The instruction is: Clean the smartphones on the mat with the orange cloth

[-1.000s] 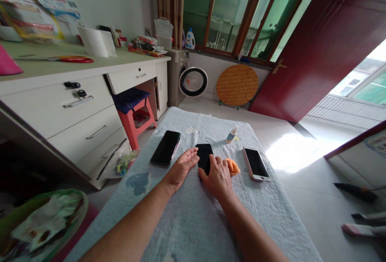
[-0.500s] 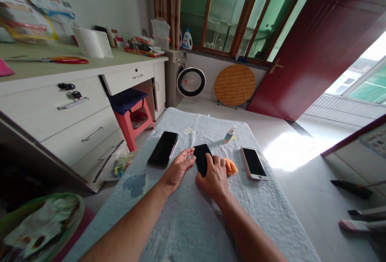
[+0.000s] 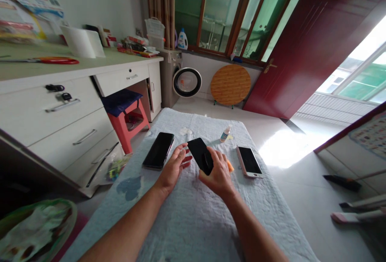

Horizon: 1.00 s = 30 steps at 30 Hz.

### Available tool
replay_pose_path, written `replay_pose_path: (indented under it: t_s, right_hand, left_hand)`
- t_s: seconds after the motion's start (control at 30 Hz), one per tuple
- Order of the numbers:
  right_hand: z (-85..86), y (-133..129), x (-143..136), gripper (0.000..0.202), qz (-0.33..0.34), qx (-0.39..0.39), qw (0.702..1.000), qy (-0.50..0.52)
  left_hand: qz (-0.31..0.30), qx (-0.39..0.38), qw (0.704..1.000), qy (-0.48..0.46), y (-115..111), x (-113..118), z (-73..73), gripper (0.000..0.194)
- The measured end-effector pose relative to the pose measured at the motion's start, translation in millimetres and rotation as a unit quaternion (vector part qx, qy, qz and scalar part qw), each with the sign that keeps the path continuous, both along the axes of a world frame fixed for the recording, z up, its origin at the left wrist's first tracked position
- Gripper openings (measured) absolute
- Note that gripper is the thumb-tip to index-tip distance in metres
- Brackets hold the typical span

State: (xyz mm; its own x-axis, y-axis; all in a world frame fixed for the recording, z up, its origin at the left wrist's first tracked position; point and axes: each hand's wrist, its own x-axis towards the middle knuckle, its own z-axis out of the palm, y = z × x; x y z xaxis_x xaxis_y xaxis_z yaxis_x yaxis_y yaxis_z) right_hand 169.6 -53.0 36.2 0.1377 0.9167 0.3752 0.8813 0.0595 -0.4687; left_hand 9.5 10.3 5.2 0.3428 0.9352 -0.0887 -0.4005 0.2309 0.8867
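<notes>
A black phone (image 3: 199, 153) is tilted up above the cloth, its right side gripped by my right hand (image 3: 217, 171). My left hand (image 3: 173, 169) is beside the phone's left edge, fingers apart and holding nothing. Partly hidden behind my right hand, an orange cloth (image 3: 230, 166) rests on the table. On the left lies a larger black phone (image 3: 159, 150), screen up. A white-framed phone (image 3: 249, 161) lies at the right. Behind them stands a small spray bottle (image 3: 224, 134).
A pale blue quilted cloth (image 3: 193, 222) covers the table. Around it are a red stool (image 3: 128, 123), a white drawer desk (image 3: 75, 113), a basket (image 3: 70, 226) at lower left and a washing machine (image 3: 170, 69) with its door open.
My right hand has lifted the middle phone off the cloth and tilted it. The view has shifted slightly to the right, and my left hand's fingers have come down a little.
</notes>
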Motion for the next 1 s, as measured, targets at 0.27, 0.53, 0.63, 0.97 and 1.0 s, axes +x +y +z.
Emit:
replay_pose_path:
  t_s: [0.27,0.53,0.63,0.97,1.0]
  right_hand:
    - [21.7,8.7,63.5,0.061,-0.121,0.053,0.991,0.027]
    - [17.6,0.6,140.7,0.064,-0.283,-0.048,0.958,-0.028]
    - [12.1,-3.2,156.1,0.066,-0.299,-0.094,0.949,-0.038]
    - [-1.7,-5.5,158.0,0.070,-0.279,-0.175,0.942,-0.067]
    - [-2.5,-6.4,158.0,0.070,-0.282,-0.175,0.941,-0.069]
  left_hand:
    - [-0.012,-0.023,0.999,0.019,0.6,0.7,-5.2,0.051]
    - [-0.044,-0.011,0.997,0.059,-5.8,0.9,5.8,0.057]
    - [-0.044,-0.014,0.997,0.055,-5.8,2.0,6.3,0.058]
    - [-0.043,-0.028,0.997,0.051,-5.5,1.8,7.6,0.059]
    - [-0.044,-0.028,0.997,0.051,-5.6,1.8,7.9,0.059]
